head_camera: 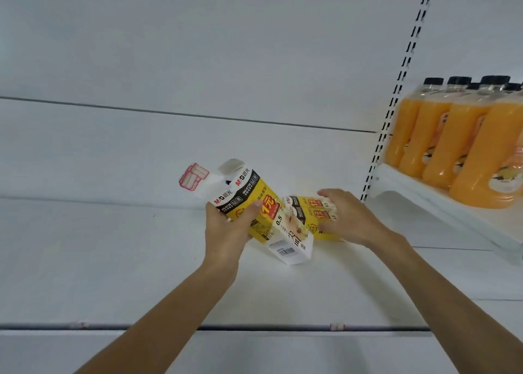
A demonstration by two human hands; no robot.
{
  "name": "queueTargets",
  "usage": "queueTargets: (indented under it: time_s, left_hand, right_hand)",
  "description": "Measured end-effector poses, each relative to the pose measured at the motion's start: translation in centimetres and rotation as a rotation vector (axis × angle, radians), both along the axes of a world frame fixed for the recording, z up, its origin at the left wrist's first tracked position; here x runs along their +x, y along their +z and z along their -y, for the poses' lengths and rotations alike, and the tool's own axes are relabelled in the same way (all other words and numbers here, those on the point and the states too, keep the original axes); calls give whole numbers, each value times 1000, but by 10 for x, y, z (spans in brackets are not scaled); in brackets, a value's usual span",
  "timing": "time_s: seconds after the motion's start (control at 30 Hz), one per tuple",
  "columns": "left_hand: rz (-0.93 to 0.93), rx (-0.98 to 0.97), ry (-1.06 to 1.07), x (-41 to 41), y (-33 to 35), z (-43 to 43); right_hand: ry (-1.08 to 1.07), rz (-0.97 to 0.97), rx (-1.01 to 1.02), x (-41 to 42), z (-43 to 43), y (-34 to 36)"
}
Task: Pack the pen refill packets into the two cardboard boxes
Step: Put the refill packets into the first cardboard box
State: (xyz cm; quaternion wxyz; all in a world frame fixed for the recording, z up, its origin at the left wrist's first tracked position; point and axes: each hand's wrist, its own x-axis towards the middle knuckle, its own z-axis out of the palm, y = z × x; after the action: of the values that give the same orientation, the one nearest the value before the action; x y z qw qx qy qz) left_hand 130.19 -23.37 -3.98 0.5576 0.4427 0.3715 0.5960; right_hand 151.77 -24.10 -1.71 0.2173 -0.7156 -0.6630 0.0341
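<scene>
Fingers (249, 208) wrap yellow box (254, 201); packets (311, 206) seemingly under right hand (348, 218).

- The left hand (226, 226) grips a yellow, white and black cardboard box (249, 192), holding it tilted with its top flap (232, 166) open.
- A small red-and-white label (194, 177) shows just beside that flap.
- A white box with a barcode (291, 246) sits on the white shelf (113, 260), touching the held box's lower end.
- The right hand (348, 218) rests palm down on yellow pen refill packets (311, 204) lying on the shelf, its fingers spread over them.
- To the right, orange juice bottles (452, 136) with black caps stand in a row on a separate shelf (424, 195).
- A slotted upright (396, 90) runs between the two shelves.
</scene>
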Motion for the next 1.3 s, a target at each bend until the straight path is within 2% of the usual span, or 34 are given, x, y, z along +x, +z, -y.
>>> queueTargets:
  time_s: [0.1,0.17,0.23,0.33,0.43,0.5,0.57,0.73,0.9,1.13,1.3]
  left_hand:
    - [66,-22,89,-7,8,-1]
    - [85,-27,169,-18,13,-5]
    - [88,-46,226,-34,16,-7]
    - [-10,-78,228,-59,19,-2]
    - [-294,5,329,-82,22,12]
    - [-424,15,405,-99,25,22]
    - [-476,-10,467,-124,27,32]
    - [-489,-39,741,-212,24,80]
    - [-506,-103,943,-321,13,138]
    - [-511,-200,1103,-473,1,190]
    - [-536,-240,1136,-587,3,207]
  right_hand:
    - [-32,286,-194,17,-8,-25]
    - [-52,440,-151,22,-12,-28]
    - [-29,509,-75,18,-15,-24]
    - [121,352,-68,-4,-19,-21]
    - [242,178,-11,-46,-20,-15]
    - [295,130,0,-76,-22,-9]
    - [346,101,1,-106,-27,-4]
    - [537,50,19,-204,-33,3]
    - [798,20,27,-339,-25,5]
    - [1044,-12,55,-534,-13,3]
    - [1128,-41,80,-666,-13,5]
